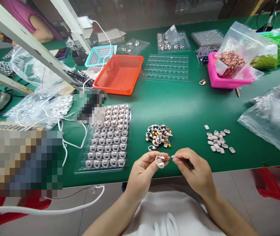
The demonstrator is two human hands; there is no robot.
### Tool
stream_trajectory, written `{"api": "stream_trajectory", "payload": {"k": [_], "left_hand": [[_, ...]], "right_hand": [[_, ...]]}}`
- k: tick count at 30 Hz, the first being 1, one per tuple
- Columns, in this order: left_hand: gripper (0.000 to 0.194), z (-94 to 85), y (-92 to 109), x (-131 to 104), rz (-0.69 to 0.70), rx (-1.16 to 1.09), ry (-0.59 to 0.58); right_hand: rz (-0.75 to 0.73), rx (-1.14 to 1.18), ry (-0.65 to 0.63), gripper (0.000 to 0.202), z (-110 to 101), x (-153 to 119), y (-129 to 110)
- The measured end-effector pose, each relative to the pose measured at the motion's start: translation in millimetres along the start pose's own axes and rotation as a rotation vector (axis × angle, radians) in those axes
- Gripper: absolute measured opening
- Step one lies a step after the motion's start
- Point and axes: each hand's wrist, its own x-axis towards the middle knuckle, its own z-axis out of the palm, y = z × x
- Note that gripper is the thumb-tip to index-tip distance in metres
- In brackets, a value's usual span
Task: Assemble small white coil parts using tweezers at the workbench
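Note:
My left hand (141, 172) pinches a white, curved clip-style earbud housing (159, 163) between thumb and fingers, just over the table's front edge. Close beside it, the fingertips of my right hand (196, 170) are closed on a small pale cap (173, 157). The cap and the housing are a little apart. Beyond my hands lies a pile of similar open earbud housings (157, 137) with yellow and dark parts showing. To the right is a loose group of small pale oblong caps (218, 141). On the left, a clear tray (81, 167) holds rows of earbud housings.
An orange basket (120, 89), a clear empty-celled tray (166, 67) and a pink basket (224, 83) with a bag of copper-coloured parts stand farther back. White cables (66, 144) lie at left. A plastic bag (265, 124) lies right. Another person's arm (40, 28) shows far left.

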Motion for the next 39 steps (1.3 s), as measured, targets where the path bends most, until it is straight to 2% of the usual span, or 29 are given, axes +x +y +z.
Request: {"api": "stream_trajectory", "payload": {"k": [3,5,9,11,13,19,23,28,39], "left_hand": [[0.015,-0.2,-1.3,0.2,-0.001,0.038,0.008],[0.014,-0.6,-2.6,0.8,0.0,0.059,0.007],[0.015,-2.1,-4.5,1.3,-0.001,0.068,0.015],[0.016,-2.7,-4.2,0.7,-0.019,0.086,0.024],[0.017,-2.6,-3.2,0.0,-0.039,0.102,0.033],[0.02,0.6,-0.5,-0.6,-0.074,0.049,0.039],[0.022,2.5,1.8,-3.4,-0.057,0.065,0.066],[0.024,3.6,5.2,-7.5,-0.021,0.095,0.109],[0.021,4.6,5.0,-7.7,-0.015,0.085,0.095]], "right_hand": [[0.156,-0.146,-0.146,0.009,-3.3,1.9,7.8],[0.179,-0.263,-0.206,0.013,-4.0,2.0,13.5],[0.13,-0.418,-0.14,0.014,-5.2,0.4,16.4],[0.11,-0.337,-0.068,0.015,-8.0,0.3,11.5],[0.113,-0.156,-0.023,0.019,-12.4,0.7,3.8],[0.101,0.404,0.009,0.035,-19.0,0.1,-11.2],[0.065,0.674,0.013,0.033,-14.4,-5.7,-10.4],[0.01,0.712,-0.01,0.02,-11.0,-9.4,-12.0],[0.008,0.693,-0.038,0.019,-6.3,-5.2,-13.4]]}}
